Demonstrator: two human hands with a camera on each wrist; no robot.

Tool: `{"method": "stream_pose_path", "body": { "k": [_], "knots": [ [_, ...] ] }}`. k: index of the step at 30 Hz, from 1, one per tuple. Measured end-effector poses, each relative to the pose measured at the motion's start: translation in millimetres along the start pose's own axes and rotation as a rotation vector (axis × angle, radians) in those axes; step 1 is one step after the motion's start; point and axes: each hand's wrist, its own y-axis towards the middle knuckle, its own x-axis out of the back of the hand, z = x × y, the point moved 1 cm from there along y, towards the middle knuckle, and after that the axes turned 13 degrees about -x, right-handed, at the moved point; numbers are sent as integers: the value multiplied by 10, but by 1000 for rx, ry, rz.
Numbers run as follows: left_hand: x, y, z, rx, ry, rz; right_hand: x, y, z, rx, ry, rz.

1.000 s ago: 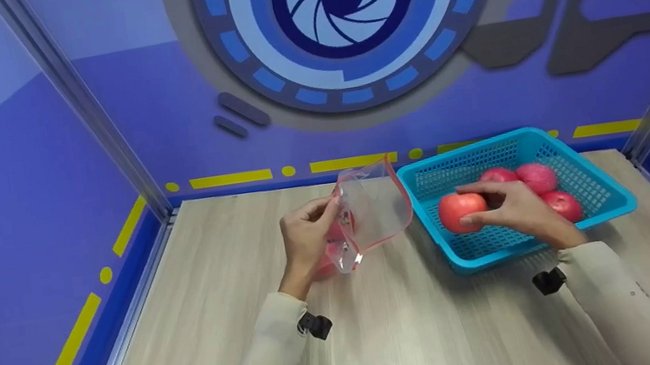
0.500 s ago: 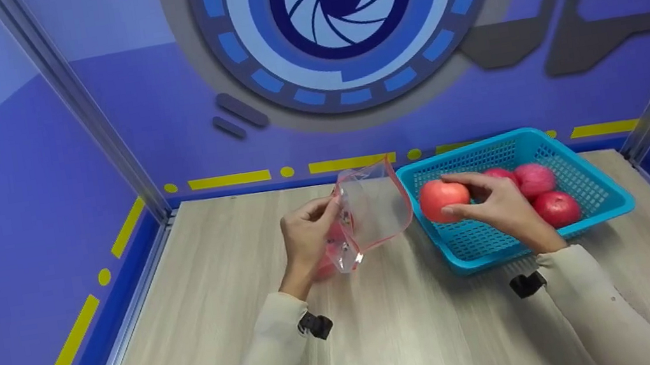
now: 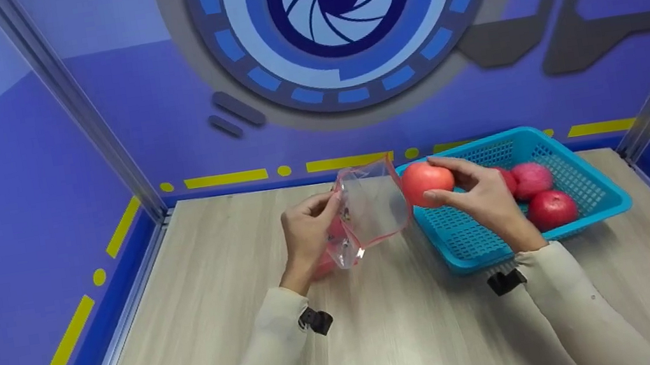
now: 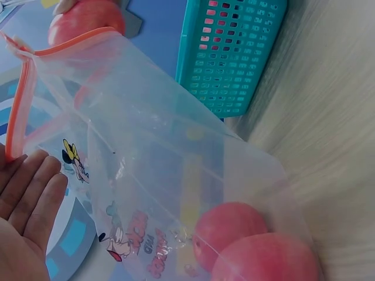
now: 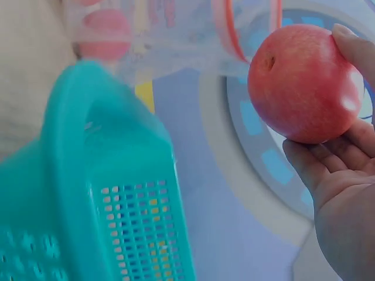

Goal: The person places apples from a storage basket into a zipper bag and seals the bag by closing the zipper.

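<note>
My left hand [image 3: 309, 230] pinches the rim of a clear zip bag [image 4: 158, 134] with red edging and cartoon prints. The bag's mouth gapes toward the right. Two red apples [image 4: 266, 257] lie at its bottom in the left wrist view. In my right hand [image 3: 484, 194] is a red apple [image 5: 304, 82], gripped between thumb and fingers. That apple is right by the bag's mouth, above the left rim of a blue plastic basket [image 3: 459, 262]. Several more apples [image 3: 551, 208] sit in the basket's right part, one partly hidden behind my right hand.
The basket stands on a light wooden table [image 3: 400, 339], close to the back wall [image 3: 147, 112]. Printed panels and metal posts [image 3: 75, 104] bound the table at the back and both sides.
My right hand has carried the apple left and up, from over the basket to the bag's mouth. The left hand and the bag have stayed nearly still.
</note>
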Motion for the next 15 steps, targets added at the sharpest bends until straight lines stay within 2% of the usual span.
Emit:
{"method": "stream_pose_path", "body": {
  "k": [6,11,15],
  "knots": [
    [-11,9,-11,30,5,4,-129,38,82,22,26,14],
    [-14,33,-23,29,0,-12,-243,67,113,49,-9,8],
    [-23,42,-31,44,5,-23,-337,82,110,57,-70,-34]
  ]
}}
